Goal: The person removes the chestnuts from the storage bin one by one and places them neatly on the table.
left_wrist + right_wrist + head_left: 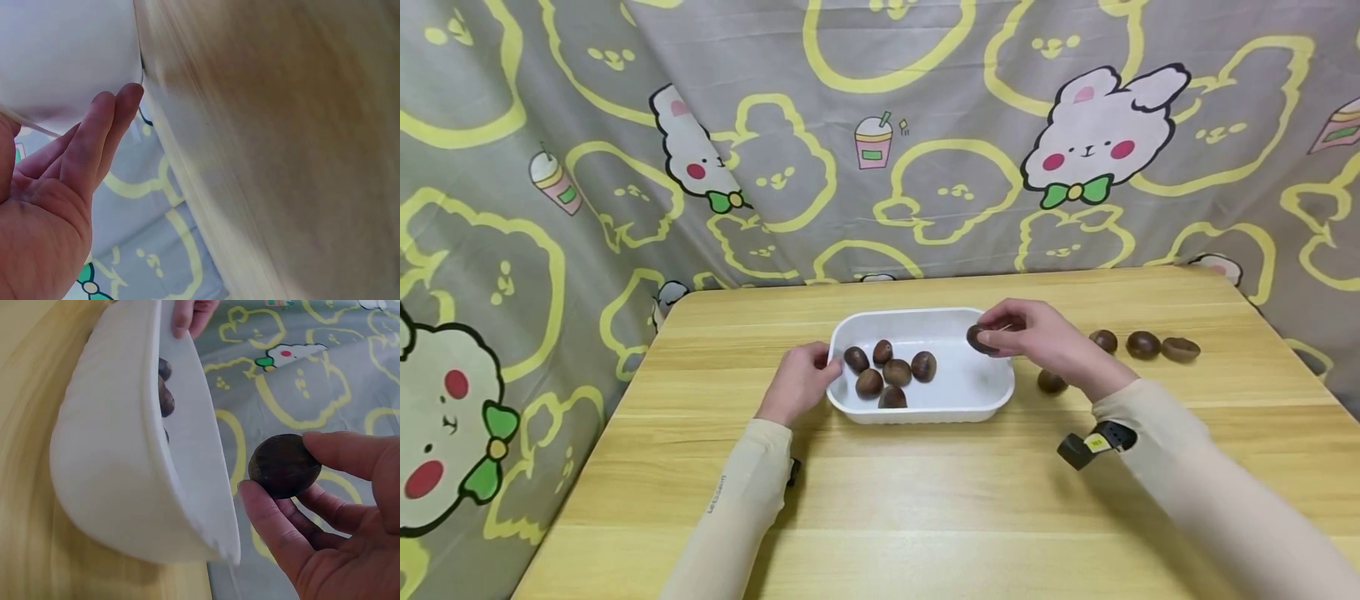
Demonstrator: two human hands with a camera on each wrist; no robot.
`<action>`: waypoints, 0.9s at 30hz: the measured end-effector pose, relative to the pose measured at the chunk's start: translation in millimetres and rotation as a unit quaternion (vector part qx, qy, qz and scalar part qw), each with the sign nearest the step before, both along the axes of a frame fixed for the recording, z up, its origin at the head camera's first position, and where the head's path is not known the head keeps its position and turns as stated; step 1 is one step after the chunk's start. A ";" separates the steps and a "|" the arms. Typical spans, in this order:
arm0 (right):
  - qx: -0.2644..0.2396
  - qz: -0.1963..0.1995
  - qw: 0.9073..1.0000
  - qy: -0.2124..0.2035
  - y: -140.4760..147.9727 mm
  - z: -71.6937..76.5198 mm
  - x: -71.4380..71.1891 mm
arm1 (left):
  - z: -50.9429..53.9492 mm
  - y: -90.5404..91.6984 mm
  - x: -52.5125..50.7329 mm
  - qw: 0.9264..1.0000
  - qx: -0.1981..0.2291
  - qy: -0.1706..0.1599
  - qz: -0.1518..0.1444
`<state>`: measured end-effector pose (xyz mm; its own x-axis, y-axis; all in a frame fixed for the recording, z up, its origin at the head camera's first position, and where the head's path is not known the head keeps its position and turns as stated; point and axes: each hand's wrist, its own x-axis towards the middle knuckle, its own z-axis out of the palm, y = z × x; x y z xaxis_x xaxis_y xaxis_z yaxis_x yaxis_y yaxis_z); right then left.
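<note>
A white oval-cornered plastic tray [951,392] lies on the table with several brown chestnuts [897,372] in its left half. My left hand [800,382] holds the tray's left end, thumb over the rim and fingers along the outer wall [69,56]. Above the tray's right end, my right hand [1033,337] pinches a dark chestnut [284,465] between thumb and fingertips. In the right wrist view that chestnut is apart from the tray's rim.
More chestnuts [1143,344] lie on the wooden table [925,500] to the right of the tray, one partly behind the right wrist. A patterned grey curtain [925,200] hangs along the table's back and left side.
</note>
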<state>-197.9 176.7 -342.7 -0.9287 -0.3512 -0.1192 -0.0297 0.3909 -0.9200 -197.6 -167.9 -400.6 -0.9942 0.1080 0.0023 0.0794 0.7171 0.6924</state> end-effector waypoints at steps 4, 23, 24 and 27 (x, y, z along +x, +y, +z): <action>-0.006 -0.012 1.000 -0.005 15.0 -3.8 6.3 | 0.0 1.5 0.1 1.000 0.001 -0.001 0.002; 0.036 -0.044 0.998 0.004 72.8 -13.8 17.8 | 1.7 -0.2 -0.2 1.000 -0.006 -0.010 -0.013; 0.038 -0.046 0.998 0.006 76.9 -14.8 18.1 | 1.8 -0.2 -0.4 1.000 -0.005 -0.010 -0.013; 0.026 -0.049 0.998 0.011 86.9 -16.6 18.7 | 1.2 -2.3 -0.6 1.000 -0.004 -0.007 -0.017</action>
<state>-179.2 263.5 -359.3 -0.9610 -0.2524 -0.1132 -0.0097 0.4397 -0.8981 -198.3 -170.2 -399.4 -0.9899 0.1414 -0.0122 0.0944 0.7201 0.6875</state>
